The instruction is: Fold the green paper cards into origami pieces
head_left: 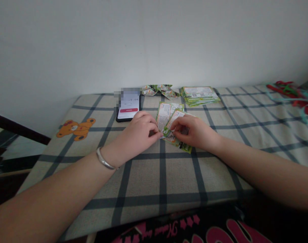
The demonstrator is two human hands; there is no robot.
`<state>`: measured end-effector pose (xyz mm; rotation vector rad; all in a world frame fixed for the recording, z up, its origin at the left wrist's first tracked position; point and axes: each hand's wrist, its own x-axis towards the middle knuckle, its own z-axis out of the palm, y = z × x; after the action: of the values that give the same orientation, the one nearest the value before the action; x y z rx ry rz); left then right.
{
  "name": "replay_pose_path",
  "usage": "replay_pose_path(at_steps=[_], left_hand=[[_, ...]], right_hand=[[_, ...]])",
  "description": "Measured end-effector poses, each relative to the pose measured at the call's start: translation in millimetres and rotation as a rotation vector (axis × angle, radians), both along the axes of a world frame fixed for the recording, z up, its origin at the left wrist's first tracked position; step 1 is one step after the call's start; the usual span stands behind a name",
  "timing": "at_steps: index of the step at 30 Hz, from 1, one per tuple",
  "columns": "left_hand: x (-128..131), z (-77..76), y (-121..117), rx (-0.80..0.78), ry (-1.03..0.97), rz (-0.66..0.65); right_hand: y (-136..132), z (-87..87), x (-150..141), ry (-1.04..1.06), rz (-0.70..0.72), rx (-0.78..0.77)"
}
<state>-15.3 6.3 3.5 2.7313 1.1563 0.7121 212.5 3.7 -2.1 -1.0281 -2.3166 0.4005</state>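
Two green-and-white printed paper sheets (pixel 164 113) lie crossed over each other on the checked tablecloth, and both hands are at them. My left hand (pixel 145 130), with a silver bangle at its wrist, pinches the left edge of the crossed papers between thumb and forefinger. My right hand (pixel 190 130) is closed over the upper sheet, its thumb and fingers gripping the paper near the crossing. Part of the sheets is hidden under the right hand. Behind them sit several folded paper pieces (pixel 160 90) in the same print, beside a stack of flat printed papers (pixel 199 95).
A smartphone (pixel 128 106) with a lit screen lies left of the papers. An orange bear picture (pixel 76 129) is on the tablecloth (pixel 143 179) at the left. Red, green and teal strips (pixel 294 96) lie at the far right. A white wall (pixel 154 44) rises behind the table.
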Motion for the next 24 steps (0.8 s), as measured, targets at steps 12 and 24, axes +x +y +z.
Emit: replay_pose_path(at_steps=[12,24], left_hand=[[1.9,-7.0,4.2,-0.015,0.053,0.055],[2.3,-6.9,3.6,-0.011,0.074,0.073]], right_hand=[[0.2,0.8,1.4,-0.133,0.067,0.127],[-4.9,4.8,0.1,-0.332,0.095,0.318]])
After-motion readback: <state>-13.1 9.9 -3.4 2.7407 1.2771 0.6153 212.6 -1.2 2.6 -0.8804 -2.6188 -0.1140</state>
